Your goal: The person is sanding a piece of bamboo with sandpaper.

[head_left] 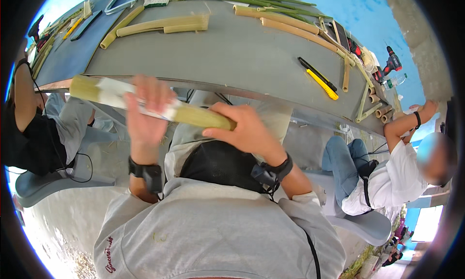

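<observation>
A pale green bamboo piece (196, 116) lies slantwise above my lap, in front of the table edge, its left end higher. My left hand (149, 107), slightly blurred, is closed round its middle over a white sheet (112, 91) that wraps part of the bamboo. The sheet looks like paper or sandpaper; I cannot tell which. My right hand (247, 129) grips the right end, with the thumb along the near side and the fingers over the top. That end is partly hidden under the hand.
On the grey table (193, 61) lie split bamboo (164, 25), long bamboo lengths (295, 32) and a yellow-black utility knife (318, 79). A drill (393, 61) and a bottle (396, 80) are at the right. Co-workers sit at left (36, 143) and right (387, 182).
</observation>
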`<state>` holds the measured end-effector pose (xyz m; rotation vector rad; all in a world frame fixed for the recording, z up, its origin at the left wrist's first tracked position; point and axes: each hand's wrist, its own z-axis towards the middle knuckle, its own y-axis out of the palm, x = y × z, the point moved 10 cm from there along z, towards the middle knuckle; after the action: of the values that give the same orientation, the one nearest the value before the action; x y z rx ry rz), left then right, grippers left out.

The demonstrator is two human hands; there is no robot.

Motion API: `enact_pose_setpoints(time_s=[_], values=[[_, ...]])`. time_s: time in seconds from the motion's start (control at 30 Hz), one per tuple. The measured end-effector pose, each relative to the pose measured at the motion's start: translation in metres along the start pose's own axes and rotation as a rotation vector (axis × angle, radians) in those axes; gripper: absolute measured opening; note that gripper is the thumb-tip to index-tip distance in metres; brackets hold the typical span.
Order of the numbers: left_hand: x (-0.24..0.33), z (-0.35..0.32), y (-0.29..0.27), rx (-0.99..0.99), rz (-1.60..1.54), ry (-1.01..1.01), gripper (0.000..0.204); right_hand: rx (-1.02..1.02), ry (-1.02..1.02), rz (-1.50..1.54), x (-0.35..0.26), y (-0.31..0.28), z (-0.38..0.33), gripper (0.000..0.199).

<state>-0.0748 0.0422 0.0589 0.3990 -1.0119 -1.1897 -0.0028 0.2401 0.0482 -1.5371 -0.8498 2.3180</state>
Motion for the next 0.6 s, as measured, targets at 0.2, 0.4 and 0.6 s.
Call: enact_pose_setpoints(time_s=[0.2, 0.4, 0.6], values=[[0.034, 0.001, -0.011, 0.08, -0.092, 0.15, 0.042, -0.025, 0.077, 0.022, 0.009, -0.011, -0.005, 0.042], [0.011, -0.002, -0.009, 0.069, 0.035, 0.028, 0.039, -0.08, 0.112, 0.055, 0.011, 0.002, 0.007, 0.042], [-0.009, 0.0, -0.011, 0.024, 0.08, 0.005, 0.039, 0.011, 0.076, 0.025, 0.027, -0.001, -0.007, 0.043]])
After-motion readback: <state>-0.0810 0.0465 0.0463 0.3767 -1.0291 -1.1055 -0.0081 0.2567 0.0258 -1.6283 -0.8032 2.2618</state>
